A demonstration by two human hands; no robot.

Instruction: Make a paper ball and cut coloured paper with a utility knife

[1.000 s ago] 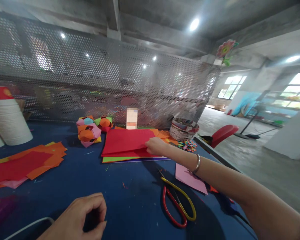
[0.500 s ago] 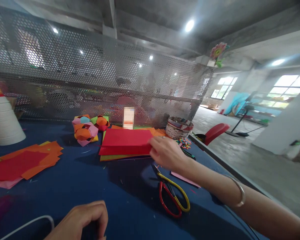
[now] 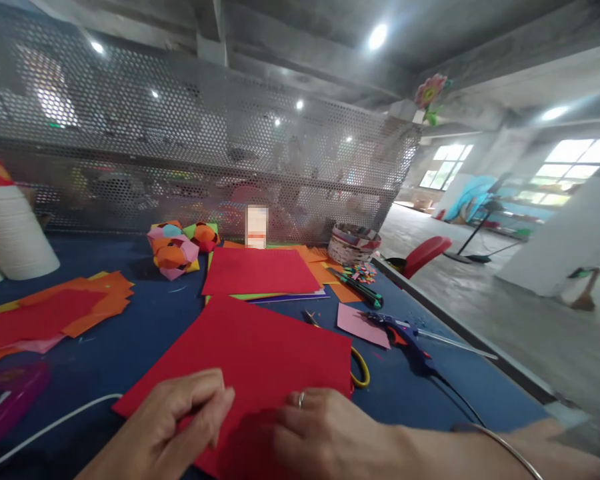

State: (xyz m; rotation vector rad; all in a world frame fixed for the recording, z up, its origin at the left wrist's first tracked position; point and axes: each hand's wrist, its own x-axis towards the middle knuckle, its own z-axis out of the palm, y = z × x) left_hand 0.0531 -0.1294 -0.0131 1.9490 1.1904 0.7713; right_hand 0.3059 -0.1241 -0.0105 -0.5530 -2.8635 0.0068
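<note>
A red paper sheet (image 3: 250, 357) lies on the blue table (image 3: 145, 320) right in front of me. My left hand (image 3: 175, 420) pinches its near left edge, fingers curled onto the paper. Resting on the sheet's near right part, my right hand (image 3: 325, 433) has its fingers closed on the paper; it wears a ring, and a bangle is on that wrist. Further back lies a stack of coloured paper (image 3: 260, 273) with a red sheet on top.
Scissors (image 3: 357, 363) are partly hidden under the sheet's right edge. A pink scrap (image 3: 363, 325), a blue glue gun (image 3: 405, 333), a pen (image 3: 360, 288), a woven basket (image 3: 353, 243), paper balls (image 3: 177, 250), orange and red sheets (image 3: 50, 313), stacked cups (image 3: 7, 223), a white cable (image 3: 45, 427). A perforated metal screen (image 3: 180, 153) stands behind.
My right hand drew a red sheet off the far stack and brought it to the near edge; it now covers part of the scissors. My left hand has taken hold of it.
</note>
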